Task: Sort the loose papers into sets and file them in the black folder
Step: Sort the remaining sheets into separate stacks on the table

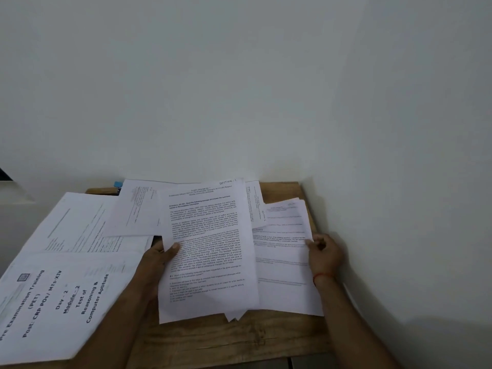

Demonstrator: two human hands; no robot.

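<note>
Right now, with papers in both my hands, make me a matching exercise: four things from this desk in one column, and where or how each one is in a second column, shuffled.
Column one
1. left hand
2. right hand
3. Pre Examination Training cover sheet
4. wooden table

Column two
A. pinches the right edge of the right-hand stack
B. lies at the near left, unheld
C. grips the SECTION-1 sheet, thumb on top
D. shows bare in front of the papers

Pairs: 1-C, 2-A, 3-B, 4-D

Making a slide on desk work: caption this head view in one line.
Left hand holds the Section 1 sheet while the right hand pinches a neighbouring page on a wooden table.
</note>
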